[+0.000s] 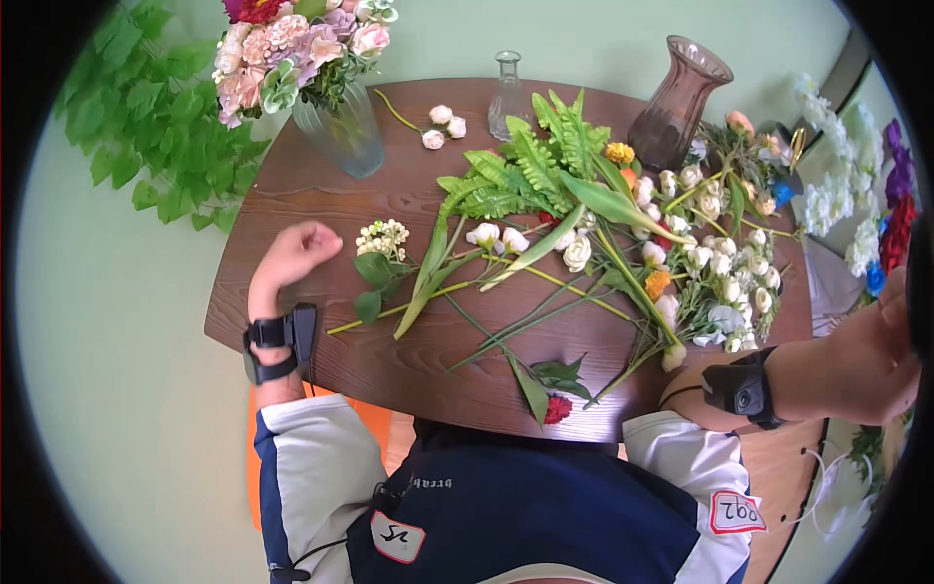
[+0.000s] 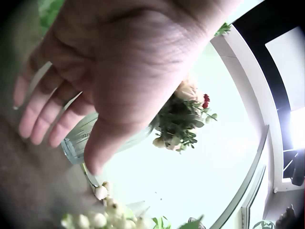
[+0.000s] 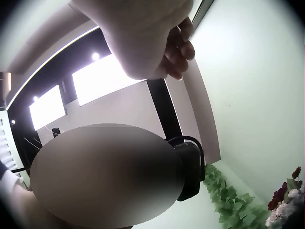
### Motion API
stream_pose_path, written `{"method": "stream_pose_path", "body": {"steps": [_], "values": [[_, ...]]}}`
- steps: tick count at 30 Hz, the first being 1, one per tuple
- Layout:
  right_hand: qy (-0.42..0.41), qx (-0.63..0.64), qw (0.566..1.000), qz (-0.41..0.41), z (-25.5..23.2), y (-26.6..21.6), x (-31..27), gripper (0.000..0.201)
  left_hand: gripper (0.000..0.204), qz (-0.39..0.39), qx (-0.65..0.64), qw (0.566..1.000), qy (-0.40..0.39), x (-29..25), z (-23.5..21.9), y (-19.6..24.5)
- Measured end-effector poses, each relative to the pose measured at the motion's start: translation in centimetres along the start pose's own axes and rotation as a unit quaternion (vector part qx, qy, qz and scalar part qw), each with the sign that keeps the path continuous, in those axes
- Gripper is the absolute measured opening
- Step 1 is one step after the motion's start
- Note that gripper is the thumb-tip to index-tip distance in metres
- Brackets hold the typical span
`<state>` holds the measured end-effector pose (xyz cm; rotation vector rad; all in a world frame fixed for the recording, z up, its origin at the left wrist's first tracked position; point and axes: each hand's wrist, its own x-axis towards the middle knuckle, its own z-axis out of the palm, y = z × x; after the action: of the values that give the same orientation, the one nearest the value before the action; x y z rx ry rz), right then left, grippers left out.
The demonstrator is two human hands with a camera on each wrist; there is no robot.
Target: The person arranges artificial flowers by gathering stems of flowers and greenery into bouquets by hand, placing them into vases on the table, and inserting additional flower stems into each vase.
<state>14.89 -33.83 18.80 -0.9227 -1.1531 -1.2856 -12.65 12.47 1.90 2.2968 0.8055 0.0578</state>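
Observation:
My left hand [image 1: 300, 251] is at the table's left side, fingers loosely bent and holding nothing. Nearest to it lies a stem of white berries [image 1: 381, 238] with green leaves. In the left wrist view the palm of the left hand [image 2: 128, 71] faces the camera, fingers relaxed, with the berries below the thumb. My right hand [image 1: 871, 365] is raised at the right edge of the head view, off the table. From the right wrist, the right hand [image 3: 147, 38] shows its fingers loosely curled, with no object visible in them.
On the table [image 1: 292, 204] lie green fern leaves [image 1: 535, 161], many white flowers [image 1: 730, 268], and a red flower [image 1: 556, 409] near the front edge. A vase of pink flowers [image 1: 341, 136], a small clear bottle [image 1: 508, 97] and a brownish glass vase [image 1: 671, 107] stand along the back.

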Motion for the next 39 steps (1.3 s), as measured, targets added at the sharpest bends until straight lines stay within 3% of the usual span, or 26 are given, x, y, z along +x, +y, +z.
{"method": "stream_pose_path", "body": {"steps": [2,5,7,8,10,12,14,15,16,18,19,20,22,23,24,26,28,30,32,35,39], "values": [[-0.045,0.072,0.995,0.054,-1.1,-0.7,0.6,0.026,0.036,0.002,-0.047,0.999,-0.026,-2.2,1.2,1.0],[-0.046,0.097,0.991,0.075,-1.4,-1.6,0.9,0.029,0.046,0.03,-0.093,0.993,-0.061,-4.2,3.8,5.3],[-0.029,0.115,0.99,0.079,-1.2,-2.4,1.2,0.029,0.059,0.112,-0.097,0.989,-0.025,-4.7,5.7,8.1],[-0.011,0.138,0.987,0.081,-1.3,-2.6,1.3,0.029,0.059,0.114,-0.099,0.988,-0.029,-4.2,6.3,7.6],[-0.024,0.147,0.985,0.083,-2.2,-2.6,1.9,0.029,0.065,0.226,0.059,0.967,0.099,-1.3,7.8,6.3],[-0.035,0.153,0.984,0.085,-3.2,-3.0,2.2,0.029,0.067,0.222,0.036,0.969,0.098,0.3,8.1,7.4],[0.018,0.147,0.984,0.104,-3.7,-3.5,2.2,0.031,0.061,0.172,0.027,0.979,0.106,1.8,7.8,8.6],[-0.097,0.18,0.969,0.135,-5.4,-3.2,2.7,0.03,0.057,0.2,0.02,0.971,0.127,3.0,7.6,8.5],[-0.096,0.179,0.971,0.13,-6.5,-2.9,2.5,0.03,0.057,0.204,0.02,0.97,0.13,4.3,7.4,8.3],[-0.049,0.228,0.958,0.165,-6.4,-2.4,1.5,0.018,0.055,0.17,0.09,0.957,0.217,6.5,6.7,7.8],[0.015,0.007,0.992,0.122,-6.1,-1.8,0.6,0.021,0.052,0.19,0.08,0.937,0.283,6.9,6.7,8.0],[0.022,0.016,0.993,0.114,-6.5,-1.1,0.7,0.021,0.047,0.176,0.054,0.928,0.325,7.8,6.7,7.8],[-0.003,0.107,0.961,0.255,-7.4,0.1,0.7,0.018,0.038,0.191,-0.065,0.901,0.385,8.3,7.3,7.4],[0.101,-0.025,0.973,0.207,-4.5,0.1,-0.1,0.02,0.028,0.176,-0.077,0.891,0.412,7.4,7.5,8.2],[0.119,-0.026,0.957,0.262,-2.9,-0.2,0.2,0.021,0.028,0.174,-0.077,0.888,0.418,7.0,7.8,8.3],[0.067,-0.033,0.946,0.315,-0.8,-0.3,-0.4,0.02,0.022,0.132,-0.205,0.898,0.367,6.3,7.7,7.5],[-0.055,-0.057,0.945,0.319,1.4,-1.1,-0.9,0.018,0.017,0.099,-0.223,0.899,0.363,6.8,7.9,5.5],[-0.154,-0.084,0.918,0.355,3.5,-1.5,-2.0,0.018,0.015,0.102,-0.368,0.852,0.36,8.1,8.2,4.3],[-0.318,-0.134,0.897,0.276,4.9,-1.2,-2.7,0.017,0.016,0.12,-0.363,0.84,0.385,8.3,8.6,4.1],[-0.402,-0.115,0.866,0.273,7.6,-1.8,-4.4,0.019,0.019,0.129,-0.383,0.821,0.403,8.0,8.6,5.0],[-0.508,-0.15,0.822,0.211,9.9,-1.9,-6.9,0.018,0.021,0.21,-0.375,0.787,0.442,7.1,8.2,6.1]]}}
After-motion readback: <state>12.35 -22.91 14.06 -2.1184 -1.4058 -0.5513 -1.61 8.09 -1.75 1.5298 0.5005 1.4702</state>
